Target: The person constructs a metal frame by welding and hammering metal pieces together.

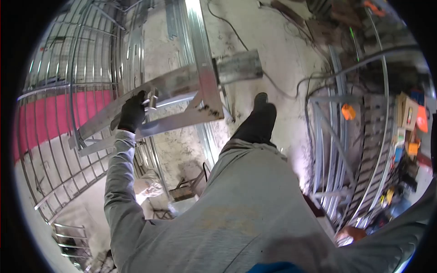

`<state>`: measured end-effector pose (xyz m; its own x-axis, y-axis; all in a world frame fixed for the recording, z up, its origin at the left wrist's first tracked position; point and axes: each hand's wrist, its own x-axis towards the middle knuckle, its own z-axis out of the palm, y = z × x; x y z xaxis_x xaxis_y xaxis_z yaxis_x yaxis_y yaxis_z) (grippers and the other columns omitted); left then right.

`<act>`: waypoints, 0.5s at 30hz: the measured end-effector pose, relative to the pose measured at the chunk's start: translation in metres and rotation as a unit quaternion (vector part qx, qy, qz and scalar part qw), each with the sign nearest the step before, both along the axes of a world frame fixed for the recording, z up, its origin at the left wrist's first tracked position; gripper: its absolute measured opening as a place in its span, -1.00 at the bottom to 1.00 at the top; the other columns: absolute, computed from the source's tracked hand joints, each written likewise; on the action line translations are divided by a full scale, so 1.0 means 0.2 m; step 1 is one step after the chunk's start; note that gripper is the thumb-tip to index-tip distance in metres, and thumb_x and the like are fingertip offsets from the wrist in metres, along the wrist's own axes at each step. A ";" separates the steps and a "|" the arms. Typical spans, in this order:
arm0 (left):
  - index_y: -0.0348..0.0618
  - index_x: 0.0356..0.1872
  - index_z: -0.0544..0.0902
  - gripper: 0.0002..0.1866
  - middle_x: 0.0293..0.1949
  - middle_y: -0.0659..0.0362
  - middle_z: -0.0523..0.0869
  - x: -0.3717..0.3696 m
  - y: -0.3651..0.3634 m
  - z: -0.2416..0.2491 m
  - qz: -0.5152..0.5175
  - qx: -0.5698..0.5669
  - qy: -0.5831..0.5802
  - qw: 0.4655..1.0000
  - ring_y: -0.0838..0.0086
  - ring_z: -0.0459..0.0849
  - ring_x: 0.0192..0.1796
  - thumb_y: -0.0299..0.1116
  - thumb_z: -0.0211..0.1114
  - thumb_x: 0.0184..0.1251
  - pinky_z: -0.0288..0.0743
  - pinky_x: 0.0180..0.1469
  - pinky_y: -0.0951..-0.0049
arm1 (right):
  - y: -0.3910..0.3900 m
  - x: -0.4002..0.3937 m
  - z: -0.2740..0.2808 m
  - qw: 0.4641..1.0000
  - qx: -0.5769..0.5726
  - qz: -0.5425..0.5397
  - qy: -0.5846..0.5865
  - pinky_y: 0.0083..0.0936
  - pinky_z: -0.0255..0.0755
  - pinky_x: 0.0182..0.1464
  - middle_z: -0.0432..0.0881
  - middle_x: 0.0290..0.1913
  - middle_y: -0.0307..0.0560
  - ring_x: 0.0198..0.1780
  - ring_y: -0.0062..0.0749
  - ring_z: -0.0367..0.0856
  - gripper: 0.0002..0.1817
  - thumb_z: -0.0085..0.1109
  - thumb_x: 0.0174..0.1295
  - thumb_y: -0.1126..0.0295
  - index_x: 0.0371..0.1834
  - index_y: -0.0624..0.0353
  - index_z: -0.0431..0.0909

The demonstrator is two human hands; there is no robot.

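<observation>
My left hand [131,113], in a dark glove, is closed around what looks like a hammer; its silver head [153,98] sticks out past the fingers. Beneath that hand lies a welded frame of flat metal bars [175,125], with a long bar running up and away from its right corner [211,91]. A wide grey metal beam [239,67] crosses behind the frame. On the right, my grey sleeve [400,236] runs out to the edge of the view, and my right hand is beyond it.
A barred metal grille [54,145] stands at left before a pink and white wall. Metal racks [332,145] with an orange object [348,112] stand at right, near boxes [406,111]. Cables [273,84] lie across the floor. A small stool-like thing [183,193] is below the frame.
</observation>
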<state>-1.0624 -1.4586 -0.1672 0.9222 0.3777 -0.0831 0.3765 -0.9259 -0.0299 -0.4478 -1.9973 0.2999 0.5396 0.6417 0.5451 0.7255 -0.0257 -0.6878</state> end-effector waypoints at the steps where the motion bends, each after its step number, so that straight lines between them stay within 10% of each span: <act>1: 0.01 0.28 0.70 -0.63 -0.18 0.00 0.86 0.01 -0.02 -0.02 0.013 0.028 0.042 0.999 -0.04 0.86 -0.13 -0.22 0.34 0.52 0.71 -0.07 -0.07 | 0.02 0.08 0.05 1.000 0.003 0.024 0.003 -0.48 0.47 -0.45 0.69 -0.19 -0.05 -0.38 -0.44 0.61 -0.54 0.36 0.47 0.25 0.33 0.24 0.61; 7: 0.08 -0.04 0.84 -0.75 -0.20 0.01 0.89 0.17 -0.14 0.04 0.133 0.040 0.028 0.990 -0.02 0.88 -0.12 -0.21 0.52 0.26 0.73 -0.06 -0.03 | 0.18 0.57 0.30 0.975 0.017 0.222 -0.017 -0.46 0.46 -0.44 0.68 -0.17 -0.01 -0.36 -0.41 0.61 -0.53 0.38 0.47 0.25 0.34 0.24 0.61; 11: 0.04 -0.09 0.85 -0.79 -0.25 0.01 0.88 0.34 -0.20 0.18 0.196 0.053 0.029 0.979 -0.02 0.86 -0.16 -0.35 0.42 0.25 0.70 -0.12 -0.02 | 0.24 0.98 0.27 0.954 0.008 -0.031 -0.297 -0.49 0.54 0.04 0.79 0.11 -0.16 -0.04 -0.57 0.67 -0.55 0.07 0.68 0.20 0.45 0.20 0.65; 15: 0.02 0.01 0.80 -0.71 -0.28 0.09 0.80 0.62 -0.33 0.44 0.179 0.139 -0.213 0.950 0.03 0.78 -0.27 -0.46 0.29 0.30 0.61 -0.22 -0.01 | 0.51 1.04 0.38 0.954 0.067 -0.056 -0.288 -0.47 0.51 -0.07 0.74 0.04 -0.12 -0.15 -0.50 0.62 -0.59 0.11 0.63 0.26 0.37 0.23 0.65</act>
